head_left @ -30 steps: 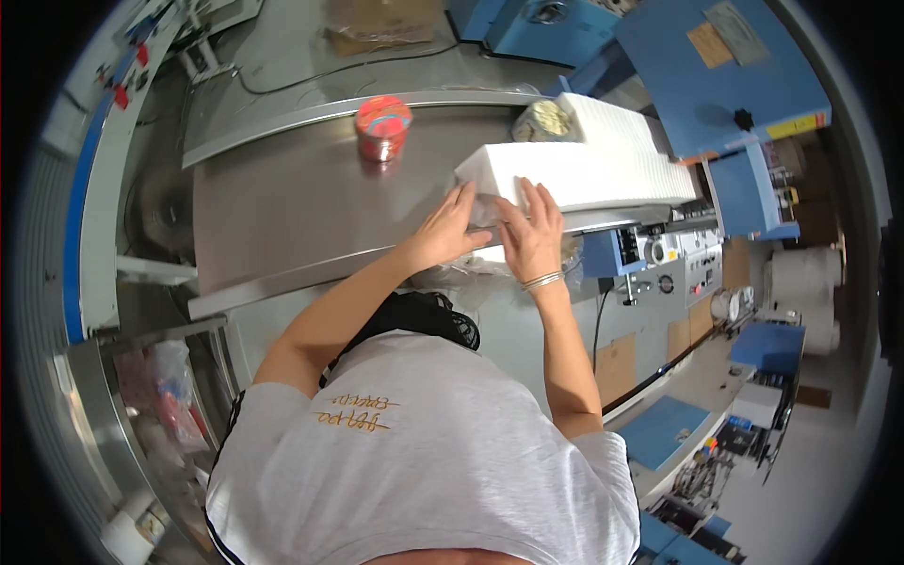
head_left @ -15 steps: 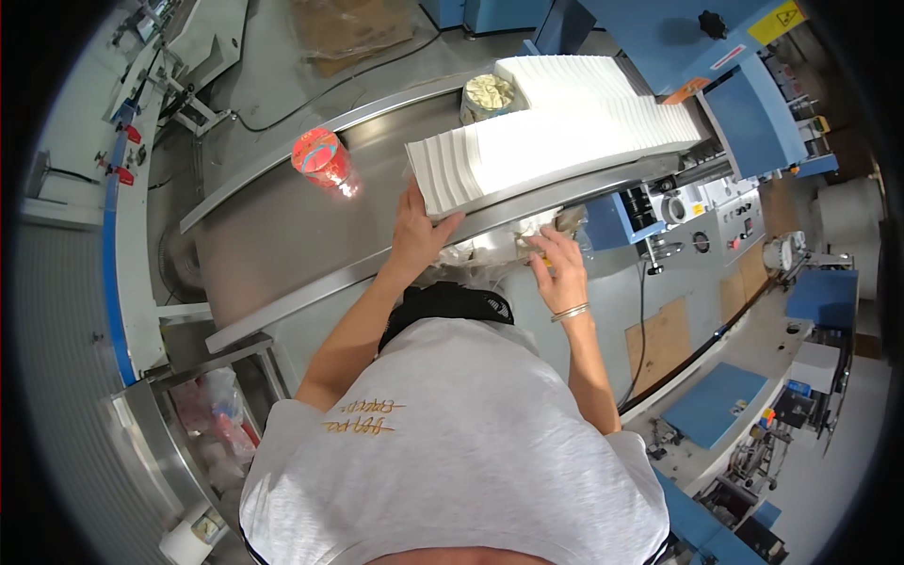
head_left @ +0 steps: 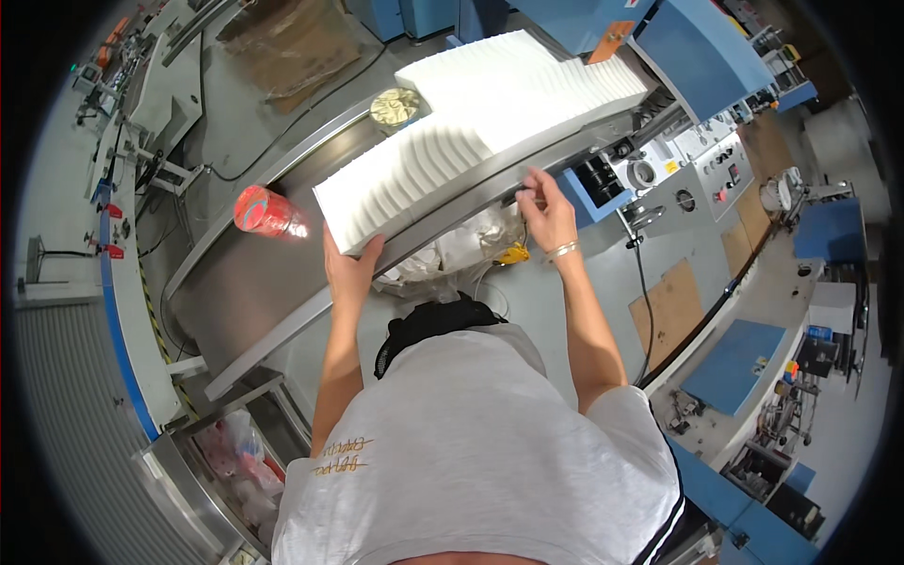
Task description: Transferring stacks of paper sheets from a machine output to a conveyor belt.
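Nearby, a red canister (head_left: 266,213) and round tin (head_left: 394,109) sit beside the white stack (head_left: 471,122). The left hand (head_left: 349,273) lies spread against its end; the right hand (head_left: 552,217) curls, its grip unclear.

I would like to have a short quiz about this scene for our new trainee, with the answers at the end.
1. Choose: which hand touches the left end of the white layered stack? (a) left (b) right (c) both
2. True or false: the red cylindrical container is to the left of that stack.
3. Fill in: the silver-coloured bracelet is on the ____ wrist.

Key: 1 a, the left hand; 2 true; 3 right.
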{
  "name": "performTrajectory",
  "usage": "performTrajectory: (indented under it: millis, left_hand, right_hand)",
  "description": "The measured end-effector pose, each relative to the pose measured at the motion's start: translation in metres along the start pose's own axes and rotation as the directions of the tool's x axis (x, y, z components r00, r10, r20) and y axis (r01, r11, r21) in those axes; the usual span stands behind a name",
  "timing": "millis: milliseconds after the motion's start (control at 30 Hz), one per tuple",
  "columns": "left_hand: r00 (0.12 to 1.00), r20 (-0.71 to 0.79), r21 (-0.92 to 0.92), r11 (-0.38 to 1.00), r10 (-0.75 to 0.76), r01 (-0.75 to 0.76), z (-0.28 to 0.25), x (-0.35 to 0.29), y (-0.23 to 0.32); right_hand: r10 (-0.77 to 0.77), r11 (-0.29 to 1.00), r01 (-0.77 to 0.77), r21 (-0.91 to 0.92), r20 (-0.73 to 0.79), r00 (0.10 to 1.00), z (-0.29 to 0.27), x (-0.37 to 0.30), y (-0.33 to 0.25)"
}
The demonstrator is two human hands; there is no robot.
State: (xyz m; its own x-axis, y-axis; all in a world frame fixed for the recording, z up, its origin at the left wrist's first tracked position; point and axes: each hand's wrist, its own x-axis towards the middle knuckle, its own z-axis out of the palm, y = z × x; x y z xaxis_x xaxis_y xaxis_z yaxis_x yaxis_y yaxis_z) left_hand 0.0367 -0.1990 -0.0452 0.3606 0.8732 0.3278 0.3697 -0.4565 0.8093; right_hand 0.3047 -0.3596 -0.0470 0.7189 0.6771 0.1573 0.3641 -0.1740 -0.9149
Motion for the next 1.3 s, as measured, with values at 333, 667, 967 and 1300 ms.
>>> performTrajectory:
  millis: [333, 667, 967, 1300]
  left_hand:
    - [0.984, 0.042, 0.025, 0.985, -0.173, 0.172, 0.014, -0.009, 0.008]
    - [0.989, 0.001, 0.007, 0.989, -0.145, 0.145, 0.023, -0.006, 0.01]
    - [0.996, -0.072, 0.031, 0.998, -0.045, 0.048, 0.024, -0.009, 0.011]
    - [0.995, -0.09, 0.101, 0.994, -0.042, 0.051, 0.021, -0.015, 0.012]
  right_hand:
    - [0.099, 0.993, -0.074, 0.09, -0.322, 0.942, -0.034, 0.086, 0.056]
    - [-0.048, 0.989, -0.009, -0.15, -0.371, 0.928, -0.054, 0.112, 0.054]
    - [-0.197, 0.956, 0.109, -0.272, -0.322, 0.926, -0.055, 0.103, 0.045]
    - [-0.226, 0.932, 0.133, -0.337, -0.256, 0.94, -0.059, 0.097, 0.039]
